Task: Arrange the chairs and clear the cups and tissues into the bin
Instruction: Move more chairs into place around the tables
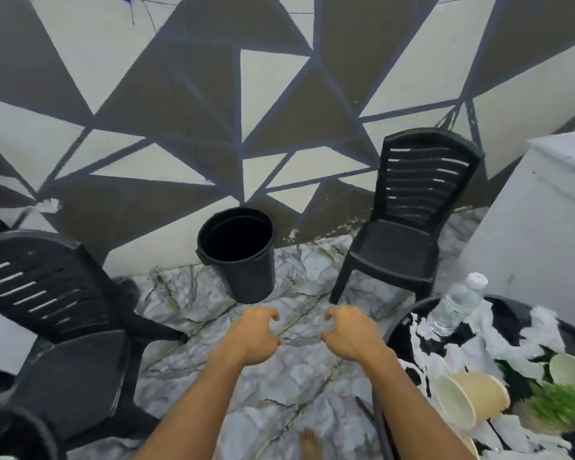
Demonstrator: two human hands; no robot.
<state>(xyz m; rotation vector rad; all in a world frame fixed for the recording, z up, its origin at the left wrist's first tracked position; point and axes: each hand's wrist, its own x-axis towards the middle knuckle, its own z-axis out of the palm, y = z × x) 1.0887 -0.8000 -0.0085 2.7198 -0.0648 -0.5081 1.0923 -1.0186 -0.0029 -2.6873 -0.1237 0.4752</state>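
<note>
A black bin [238,252] stands open by the wall, straight ahead. One black plastic chair [409,224] stands to its right, facing me; another black chair [63,320] sits at the near left, turned sideways. On the round black table [402,322] at the lower right lie tipped paper cups [468,398], [570,368] and torn white tissues [505,340]. My left hand [254,333] and my right hand [347,333] hover side by side over the floor, fingers curled and holding nothing, a short way before the bin.
A clear water bottle [455,305] and a green grass-like plant [561,405] are on the table. A white cabinet [538,220] stands at the right. The painted wall closes the far side. A dark rounded object [17,433] sits at the bottom left. Marble floor [279,386] lies between the chairs.
</note>
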